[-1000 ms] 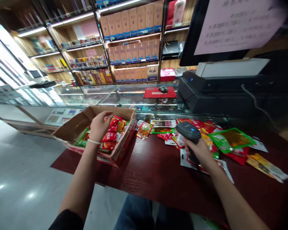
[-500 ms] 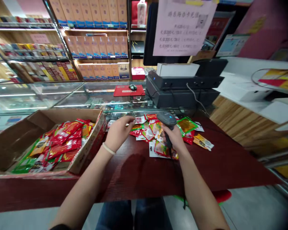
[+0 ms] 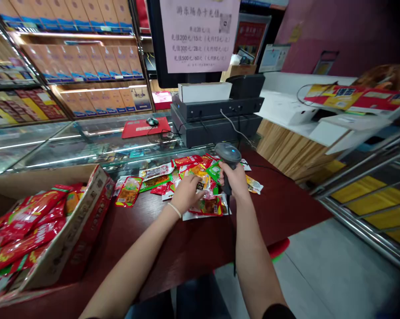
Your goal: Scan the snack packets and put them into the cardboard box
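Note:
My right hand [image 3: 236, 179] is wrapped round the handle of a dark grey barcode scanner [image 3: 228, 153]; its cable hangs down past the table edge. My left hand [image 3: 187, 192] lies over a pile of small snack packets [image 3: 188, 161], thumb and fingers apart, near a yellow-and-black packet [image 3: 203, 180]. Whether its fingertips press on that packet is hard to see. At the left end of the pile, a red-edged packet [image 3: 129, 191] lies flat on the table. A cardboard box [image 3: 83, 230] on the left holds many red snack packets [image 3: 33, 217].
Behind the pile stand a glass counter [image 3: 100, 146] with a red mouse pad [image 3: 136, 127], a black cash drawer [image 3: 213, 130] and a monitor bearing a pink paper sign [image 3: 200, 35]. Metal rails [image 3: 362, 195] run along the right. The dark red table [image 3: 146, 257] ends close to my legs.
My view has turned right. My left hand has moved right onto the middle of the pile, and a red-edged packet now lies at its left end. The scanner stays in my right hand.

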Tool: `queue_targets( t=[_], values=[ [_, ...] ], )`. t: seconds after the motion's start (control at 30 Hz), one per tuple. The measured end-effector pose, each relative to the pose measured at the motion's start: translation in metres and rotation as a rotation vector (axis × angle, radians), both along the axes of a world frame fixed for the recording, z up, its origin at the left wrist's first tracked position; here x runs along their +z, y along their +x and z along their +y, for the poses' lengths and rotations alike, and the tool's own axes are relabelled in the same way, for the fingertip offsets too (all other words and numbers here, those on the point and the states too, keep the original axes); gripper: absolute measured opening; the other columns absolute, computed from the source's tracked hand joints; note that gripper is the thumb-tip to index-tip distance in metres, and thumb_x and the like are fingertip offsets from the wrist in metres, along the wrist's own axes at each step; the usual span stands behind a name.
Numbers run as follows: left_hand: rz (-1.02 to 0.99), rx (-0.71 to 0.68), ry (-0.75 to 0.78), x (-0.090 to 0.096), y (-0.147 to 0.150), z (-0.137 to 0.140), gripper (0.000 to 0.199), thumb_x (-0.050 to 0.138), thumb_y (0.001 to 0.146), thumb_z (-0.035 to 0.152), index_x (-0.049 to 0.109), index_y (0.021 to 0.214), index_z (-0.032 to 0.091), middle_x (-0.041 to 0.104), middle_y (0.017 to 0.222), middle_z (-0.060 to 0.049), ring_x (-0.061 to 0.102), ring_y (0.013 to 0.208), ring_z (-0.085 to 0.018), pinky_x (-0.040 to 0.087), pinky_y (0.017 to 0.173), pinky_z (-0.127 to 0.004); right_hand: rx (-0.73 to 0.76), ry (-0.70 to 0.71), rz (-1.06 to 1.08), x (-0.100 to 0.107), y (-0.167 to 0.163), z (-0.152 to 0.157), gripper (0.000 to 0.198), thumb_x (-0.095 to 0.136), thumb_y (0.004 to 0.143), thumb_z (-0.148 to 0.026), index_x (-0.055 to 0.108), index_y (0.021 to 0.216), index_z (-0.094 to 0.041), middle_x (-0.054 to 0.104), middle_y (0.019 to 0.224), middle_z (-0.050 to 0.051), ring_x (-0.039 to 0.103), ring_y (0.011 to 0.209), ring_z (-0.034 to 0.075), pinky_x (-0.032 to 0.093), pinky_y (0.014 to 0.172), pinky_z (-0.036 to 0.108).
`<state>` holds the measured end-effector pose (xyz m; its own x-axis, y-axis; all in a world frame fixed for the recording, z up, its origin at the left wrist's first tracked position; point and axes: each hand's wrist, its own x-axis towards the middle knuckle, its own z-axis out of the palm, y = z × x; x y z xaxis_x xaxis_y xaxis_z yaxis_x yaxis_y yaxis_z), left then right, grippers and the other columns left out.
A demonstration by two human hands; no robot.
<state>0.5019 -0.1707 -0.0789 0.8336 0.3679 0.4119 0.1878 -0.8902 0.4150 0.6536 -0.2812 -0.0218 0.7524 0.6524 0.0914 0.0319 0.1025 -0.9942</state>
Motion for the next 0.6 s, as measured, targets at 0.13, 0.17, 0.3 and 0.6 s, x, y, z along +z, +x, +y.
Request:
queue_targets(
  t=[0.13, 0.17, 0.3, 0.6],
  values=[
    [0.037, 0.156, 0.059, -0.003, 0.011, -0.012, 0.044, 0.074, 0.077, 0.032, 0.062, 0.115, 0.013, 0.061, 0.112, -0.019, 0.057, 0.111, -0.035, 0.046, 0.097, -0.048, 0.012, 0.017, 0.01, 0.0, 0.0, 0.0, 0.03, 0.072, 0.076, -0.047, 0.053, 0.074, -0.023, 0.053, 0.049, -0.006, 0.049, 0.035, 0.011, 0.038, 0.033, 0.023],
    [0.058, 0.16, 0.053, -0.002, 0.011, -0.013, 0.04, 0.072, 0.078, 0.027, 0.062, 0.114, 0.013, 0.062, 0.111, -0.018, 0.058, 0.109, -0.034, 0.046, 0.096, -0.047, 0.018, 0.016, 0.006, 0.0, -0.001, 0.001, 0.03, 0.072, 0.076, -0.047, 0.053, 0.075, -0.023, 0.053, 0.049, -0.006, 0.049, 0.035, 0.011, 0.038, 0.033, 0.022],
    [0.098, 0.193, -0.093, 0.006, -0.005, -0.003, 0.029, 0.054, 0.086, 0.015, 0.066, 0.112, 0.016, 0.07, 0.099, -0.015, 0.065, 0.094, -0.03, 0.05, 0.084, -0.04, 0.041, 0.01, -0.024, -0.003, -0.005, 0.004, 0.031, 0.071, 0.077, -0.048, 0.052, 0.077, -0.023, 0.054, 0.05, -0.007, 0.05, 0.035, 0.01, 0.04, 0.033, 0.02],
    [-0.525, 0.43, -0.919, -0.019, -0.096, 0.047, 0.036, 0.075, 0.076, 0.043, 0.065, 0.099, 0.018, 0.07, 0.081, -0.003, 0.063, 0.068, -0.018, 0.054, 0.065, -0.03, 0.156, 0.018, 0.065, -0.007, -0.033, 0.021, 0.034, 0.075, 0.072, -0.047, 0.049, 0.076, -0.025, 0.052, 0.048, -0.008, 0.046, 0.034, 0.01, 0.04, 0.034, 0.022]
  ],
)
